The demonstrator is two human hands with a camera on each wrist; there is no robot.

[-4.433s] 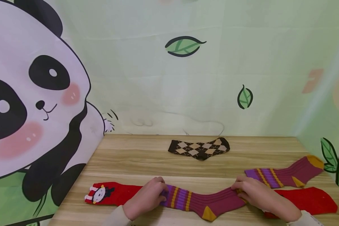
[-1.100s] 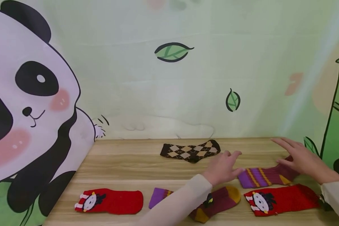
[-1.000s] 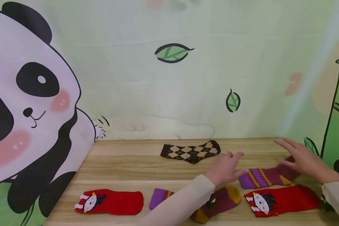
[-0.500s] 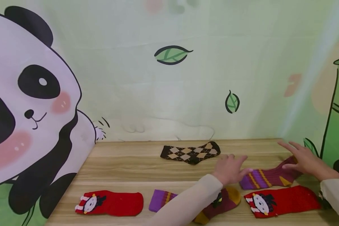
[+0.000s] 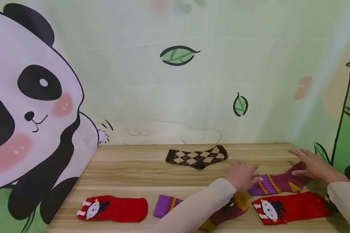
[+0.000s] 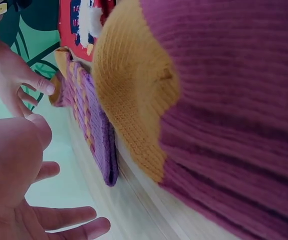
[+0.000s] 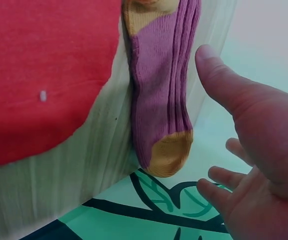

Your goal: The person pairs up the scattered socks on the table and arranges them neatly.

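In the head view a striped purple and maroon sock [image 5: 283,182] lies at the right of the table. My left hand [image 5: 242,176] hovers by its purple cuff, fingers spread. My right hand [image 5: 318,166] is over its toe end, fingers extended; the right wrist view shows a gap between that hand [image 7: 259,135] and the sock [image 7: 159,85]. Nothing is held by either hand. A matching sock [image 5: 164,205] lies nearer the front, partly hidden under my left sleeve; its mustard and maroon end [image 6: 133,90] fills much of the left wrist view.
A red sock with a white animal face [image 5: 125,209] lies at the left, and a similar red one [image 5: 303,207] at the right front. An argyle sock [image 5: 196,157] lies at the back of the wooden table [image 5: 128,174]. Behind hangs a panda-printed cloth [image 5: 134,81].
Both hands have left the front striped sock since the earliest frame and moved to the one at the right. Lately my left hand has shifted slightly right and down.
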